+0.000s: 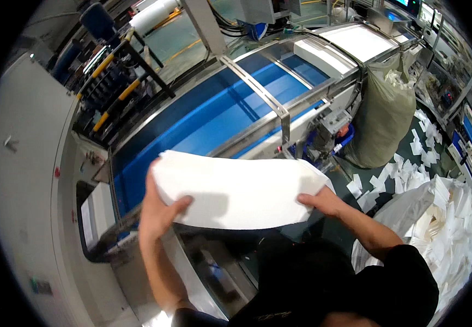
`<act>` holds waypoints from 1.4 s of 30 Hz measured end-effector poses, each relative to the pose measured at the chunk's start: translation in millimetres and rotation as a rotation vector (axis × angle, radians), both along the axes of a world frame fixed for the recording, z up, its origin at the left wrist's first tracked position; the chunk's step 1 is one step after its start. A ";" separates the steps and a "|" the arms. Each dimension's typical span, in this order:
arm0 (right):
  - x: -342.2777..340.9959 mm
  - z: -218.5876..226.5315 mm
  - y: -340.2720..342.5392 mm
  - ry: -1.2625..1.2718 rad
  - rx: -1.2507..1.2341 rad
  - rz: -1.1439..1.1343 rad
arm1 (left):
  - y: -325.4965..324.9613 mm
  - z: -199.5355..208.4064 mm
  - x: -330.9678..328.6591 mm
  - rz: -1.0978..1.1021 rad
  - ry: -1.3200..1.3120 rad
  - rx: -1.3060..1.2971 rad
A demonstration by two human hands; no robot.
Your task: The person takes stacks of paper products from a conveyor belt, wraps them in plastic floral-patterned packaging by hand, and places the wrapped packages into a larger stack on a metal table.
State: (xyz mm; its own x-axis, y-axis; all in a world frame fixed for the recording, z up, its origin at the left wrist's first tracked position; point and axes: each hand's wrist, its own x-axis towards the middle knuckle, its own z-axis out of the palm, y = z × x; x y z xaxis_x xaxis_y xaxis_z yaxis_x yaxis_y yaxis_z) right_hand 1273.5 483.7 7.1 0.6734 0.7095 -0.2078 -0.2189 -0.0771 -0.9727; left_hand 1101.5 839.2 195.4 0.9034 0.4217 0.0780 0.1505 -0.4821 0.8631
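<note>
Between my two hands I hold a long stack of white paper sheets (241, 191), level in front of my body and bowed a little. My left hand (162, 201) grips its left end, the thumb on the near face and the fingers hidden behind. At the right end my right hand (319, 201) clasps it the same way, thumb showing on the face. Beyond the stack runs a blue conveyor belt (203, 128), and a thick white paper stack (323, 57) lies at its far right end.
A metal bar (258, 90) crosses over the belt. To the right stand a full greenish sack (383, 120) and a clear bag (454, 218) of white paper scraps. Loose scraps (405, 174) litter the floor. A white machine housing (29, 163) rises at the left.
</note>
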 end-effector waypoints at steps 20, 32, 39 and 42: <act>216.3 -44.4 379.4 0.590 -0.515 0.159 | 447.3 -247.4 324.4 -0.286 0.462 -0.295; 210.2 36.1 327.2 -0.692 -1.254 0.552 | 332.2 -234.6 508.8 -0.634 0.371 0.304; 136.6 43.2 231.8 -0.807 -0.863 -0.400 | 266.8 -237.9 464.8 -0.508 -0.085 0.971; 88.7 22.7 192.5 -0.310 -0.906 -0.675 | 233.9 -239.7 438.4 -0.622 -0.095 0.830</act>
